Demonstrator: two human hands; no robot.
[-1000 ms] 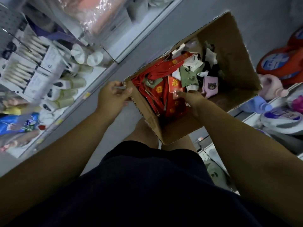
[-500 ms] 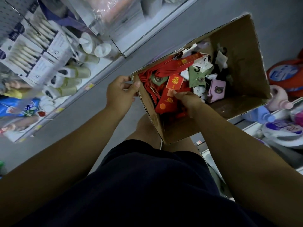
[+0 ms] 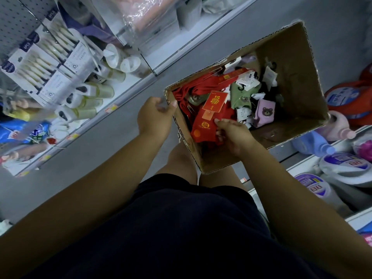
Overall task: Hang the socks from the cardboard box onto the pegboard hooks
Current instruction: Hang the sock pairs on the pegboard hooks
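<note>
— What is counted?
— One cardboard box (image 3: 291, 63) is seen, one pink sock (image 3: 264, 112), two green socks (image 3: 241, 95).
— And hands?
— Two are counted: left hand (image 3: 155, 115), right hand (image 3: 231, 135). The red socks (image 3: 201, 127) are heaped and cannot be counted

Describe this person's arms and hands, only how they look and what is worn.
Both forearms are bare as far as the frame shows: no sleeves and no gloves. The left hand and right hand show no watch or bracelet at the wrist. A dark garment covers the body below them.

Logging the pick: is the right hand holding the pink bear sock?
No, the right hand pinches a red sock pack while the pink bear sock lies apart in the cardboard box.
</note>
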